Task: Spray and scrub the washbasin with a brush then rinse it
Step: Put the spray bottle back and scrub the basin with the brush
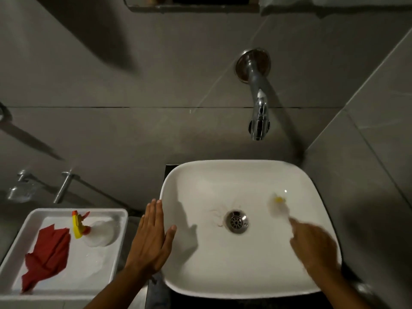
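My right hand (312,244) has its fingers wrapped round a brush (277,204) — light, blurred, stiff enough to scrub — at three o'clock of the drain (236,221) inside the washbasin (200,286). My left hand (151,237), fingers flat together, steadies the slick rim at nine o'clock.

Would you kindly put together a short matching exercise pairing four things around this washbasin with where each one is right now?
Column one:
1. clear spray bottle with yellow and orange trigger
2. crumpled red cloth
3. white scrubbing brush with yellow spot
4. chrome wall spout

Column two:
A. on the grey tiled wall above the basin
B. lying on its side at the far end of the white tray
C. moving inside the white ceramic washbasin, blurred, held by the right hand
D. spread on the left of the tray

Pairs: 1-B, 2-D, 3-C, 4-A
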